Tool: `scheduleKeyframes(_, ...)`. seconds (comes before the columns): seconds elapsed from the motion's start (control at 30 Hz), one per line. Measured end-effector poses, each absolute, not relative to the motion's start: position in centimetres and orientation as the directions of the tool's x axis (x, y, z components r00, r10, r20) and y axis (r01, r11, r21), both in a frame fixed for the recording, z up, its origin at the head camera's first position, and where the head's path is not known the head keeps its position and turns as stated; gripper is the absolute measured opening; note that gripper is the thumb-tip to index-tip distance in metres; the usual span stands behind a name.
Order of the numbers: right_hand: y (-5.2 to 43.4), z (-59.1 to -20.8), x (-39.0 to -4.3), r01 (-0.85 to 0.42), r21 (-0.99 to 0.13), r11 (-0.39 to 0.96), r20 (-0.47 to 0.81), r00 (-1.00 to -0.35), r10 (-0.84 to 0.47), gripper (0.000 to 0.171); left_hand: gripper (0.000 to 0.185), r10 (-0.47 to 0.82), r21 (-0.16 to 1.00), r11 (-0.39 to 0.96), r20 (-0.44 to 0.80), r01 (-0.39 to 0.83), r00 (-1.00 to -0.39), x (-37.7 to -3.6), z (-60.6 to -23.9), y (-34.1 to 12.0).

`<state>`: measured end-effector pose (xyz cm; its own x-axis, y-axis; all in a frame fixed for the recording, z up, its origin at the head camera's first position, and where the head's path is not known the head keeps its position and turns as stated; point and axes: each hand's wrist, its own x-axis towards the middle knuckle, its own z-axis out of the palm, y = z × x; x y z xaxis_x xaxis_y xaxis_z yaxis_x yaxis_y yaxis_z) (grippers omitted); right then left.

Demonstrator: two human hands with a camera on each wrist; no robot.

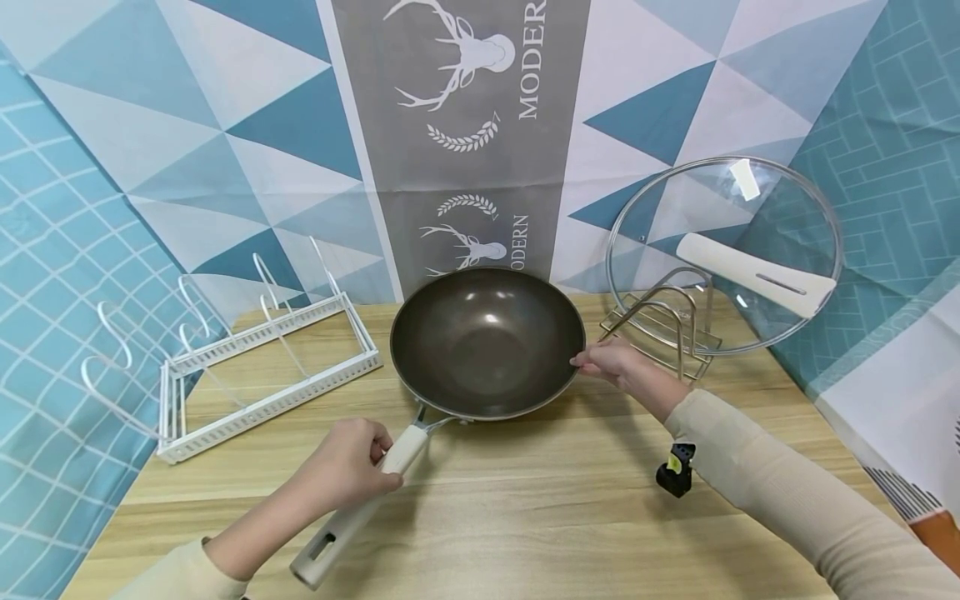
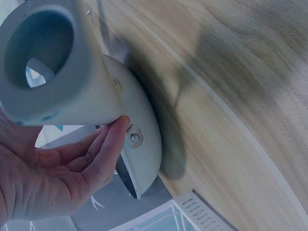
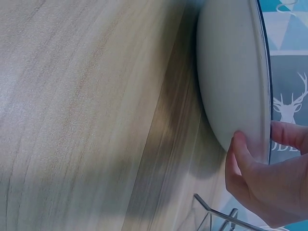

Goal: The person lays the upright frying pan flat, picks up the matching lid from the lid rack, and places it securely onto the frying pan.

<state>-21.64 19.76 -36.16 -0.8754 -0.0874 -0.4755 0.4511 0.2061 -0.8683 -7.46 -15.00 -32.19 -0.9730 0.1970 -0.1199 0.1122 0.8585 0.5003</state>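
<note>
A dark-lined wok (image 1: 487,350) stands upright on the wooden table, its pale outside showing in the right wrist view. Its long cream handle (image 1: 348,521) points toward me and to the left. My left hand (image 1: 337,467) holds this handle near the pan end, thumb on one side and fingers on the other; in the left wrist view the handle hides part of the grip. On the right, my right hand (image 1: 622,371) pinches the wok's rim, with the thumb and fingers on opposite faces of the wall (image 3: 236,82).
A white rack (image 1: 270,400) with upright wire prongs sits left of the wok. To the right, a gold wire stand (image 1: 678,325) bears a tilted glass lid (image 1: 675,183) with a cream handle. A patterned backdrop (image 1: 457,208) rises behind the table (image 1: 525,517).
</note>
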Motion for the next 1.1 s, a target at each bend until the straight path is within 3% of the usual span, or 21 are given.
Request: scheduleKeyframes(1.1,20.0,-36.0,-21.7,0.460,-0.857,0.232,-0.491,-0.866,-0.095,0.061,0.026,0.204,0.456,0.883,-0.161,0.110,-0.966,-7.9,-31.9,-16.2)
